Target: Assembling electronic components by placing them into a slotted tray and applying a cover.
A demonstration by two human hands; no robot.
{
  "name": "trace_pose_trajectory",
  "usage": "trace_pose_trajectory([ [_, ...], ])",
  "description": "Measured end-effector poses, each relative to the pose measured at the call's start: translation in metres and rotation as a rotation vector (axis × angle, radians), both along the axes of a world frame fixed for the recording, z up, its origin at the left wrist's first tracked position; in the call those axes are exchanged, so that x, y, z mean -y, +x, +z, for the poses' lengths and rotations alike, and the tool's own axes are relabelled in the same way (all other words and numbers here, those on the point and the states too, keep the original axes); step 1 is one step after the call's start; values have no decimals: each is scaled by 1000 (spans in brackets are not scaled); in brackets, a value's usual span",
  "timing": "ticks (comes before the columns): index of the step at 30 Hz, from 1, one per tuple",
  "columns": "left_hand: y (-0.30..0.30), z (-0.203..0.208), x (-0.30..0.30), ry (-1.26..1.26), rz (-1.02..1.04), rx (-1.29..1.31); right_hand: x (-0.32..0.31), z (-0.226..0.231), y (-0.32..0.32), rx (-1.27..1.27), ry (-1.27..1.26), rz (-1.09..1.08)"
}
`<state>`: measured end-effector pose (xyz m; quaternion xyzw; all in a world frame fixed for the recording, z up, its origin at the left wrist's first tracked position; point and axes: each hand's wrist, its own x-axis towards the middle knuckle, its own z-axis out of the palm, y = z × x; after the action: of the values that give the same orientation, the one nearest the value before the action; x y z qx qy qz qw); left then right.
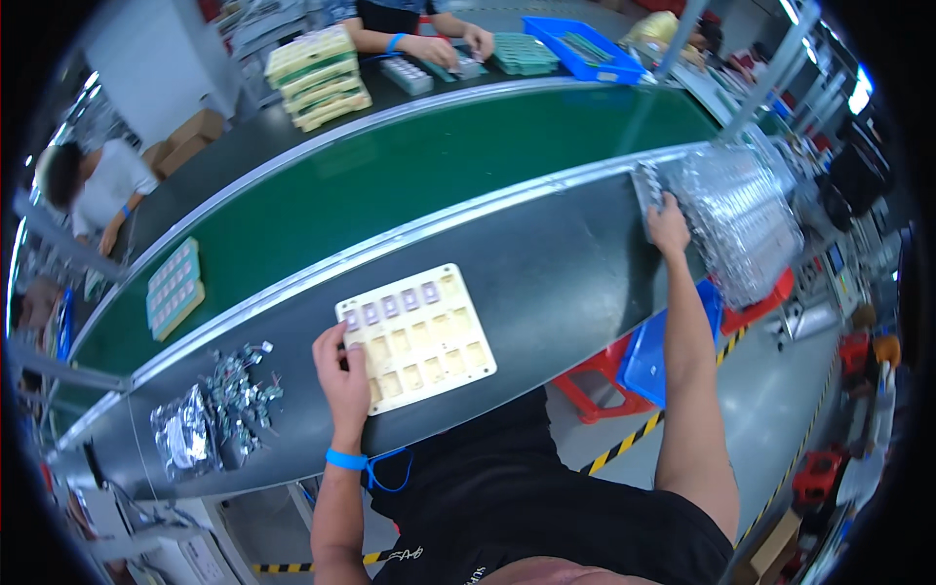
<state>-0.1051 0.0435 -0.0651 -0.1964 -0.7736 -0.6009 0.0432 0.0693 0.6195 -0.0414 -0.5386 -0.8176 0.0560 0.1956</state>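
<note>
A cream tray (419, 341) with rows of square pockets lies on the dark work surface in front of me. Several small purple-grey square parts (390, 305) fill most of its far row; the nearer pockets hold none. My left hand (343, 378), with a blue band at the wrist, is closed at the tray's left edge, thumb over the rim. Far to the right, my right arm is stretched out, and my right hand (669, 230) closes on the near part of a narrow clear plastic blister tray (647, 183). Its fingertips are partly hidden.
Clear blister packs (743, 219) pile up at the right. Loose wired parts (244, 390) and a silvery bag (185, 434) lie left. Across the green conveyor belt (439, 146), a co-worker's hands (453, 51) work beside stacked cream trays (320, 78). Another filled tray (175, 288) sits far left.
</note>
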Motion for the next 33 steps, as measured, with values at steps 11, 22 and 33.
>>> trace_pose_trajectory([
  [11,4,10,-3,-34,39,-17,71,-14,-29,-172,592,330],
  [22,0,-6,-3,-65,123,-219,151,-22,-174,-990,-621,558],
  [33,-7,-1,-3,80,99,-1,182,-61,-191,-850,-376,796],
])
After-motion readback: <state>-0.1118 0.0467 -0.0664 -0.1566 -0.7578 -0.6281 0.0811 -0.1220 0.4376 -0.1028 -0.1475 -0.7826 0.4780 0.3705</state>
